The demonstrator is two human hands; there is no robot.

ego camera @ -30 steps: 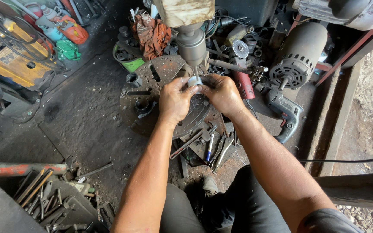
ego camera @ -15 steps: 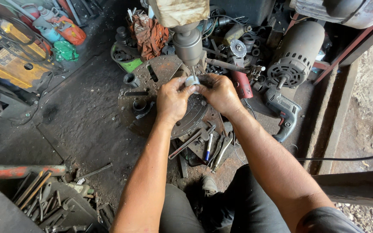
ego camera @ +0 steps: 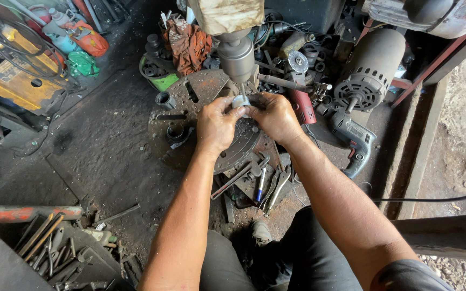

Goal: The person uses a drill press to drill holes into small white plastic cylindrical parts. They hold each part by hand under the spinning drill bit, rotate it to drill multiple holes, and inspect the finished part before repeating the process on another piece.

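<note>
Lying at the far left are a yellow machine housing point(ego camera: 12, 86) and an orange bag point(ego camera: 90, 43), with a green tub point(ego camera: 160, 78) nearer the middle. The left hand point(ego camera: 217, 126) is pinching a small grey metal cylinder point(ego camera: 240, 101) with thumb and fingers closed on its left side, and the right hand point(ego camera: 276, 116) is gripping the same piece from the right. The cylinder is sitting just under the thin bit of the drill press spindle point(ego camera: 237, 54), above the round rusty work table point(ego camera: 190, 102). Further right, 1 red-handled tool point(ego camera: 302, 106), 1 grey electric motor point(ego camera: 370, 75) and 1 hand drill point(ego camera: 354, 140) are lying on the floor.
</note>
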